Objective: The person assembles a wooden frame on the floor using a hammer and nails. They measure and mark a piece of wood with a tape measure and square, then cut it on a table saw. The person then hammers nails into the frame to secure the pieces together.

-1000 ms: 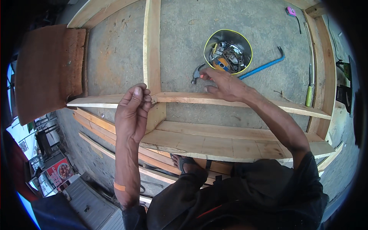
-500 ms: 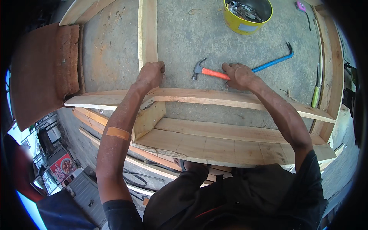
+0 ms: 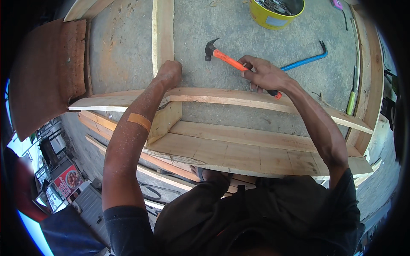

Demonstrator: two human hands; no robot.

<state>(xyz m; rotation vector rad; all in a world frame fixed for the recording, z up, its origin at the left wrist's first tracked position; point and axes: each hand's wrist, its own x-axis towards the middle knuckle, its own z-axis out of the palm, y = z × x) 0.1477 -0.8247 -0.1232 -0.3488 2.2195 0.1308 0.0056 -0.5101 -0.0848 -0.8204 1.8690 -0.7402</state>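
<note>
My right hand (image 3: 269, 74) is closed round the handle of a claw hammer (image 3: 228, 59), orange with black grip parts and a dark steel head pointing left. The hammer is held above the concrete, beyond the long near plank. My left hand (image 3: 170, 73) is closed in a fist at the near end of an upright wooden board (image 3: 163, 34), where it meets the frame's cross plank (image 3: 222, 94). Whatever its fingers hold is hidden. A blue pry bar (image 3: 305, 62) with a dark hooked end lies on the floor just past my right hand.
A yellow bucket (image 3: 273, 21) of metal pieces stands at the far side. A green-handled tool (image 3: 352, 102) leans by the right frame board (image 3: 372, 85). A brown sheet (image 3: 47, 72) rests on the left, and loose lumber (image 3: 100, 121) lies below the frame.
My right hand has lifted the hammer off the floor and its head has swung up and leftward. My left hand stays at the board's end, its fingers now turned more under.
</note>
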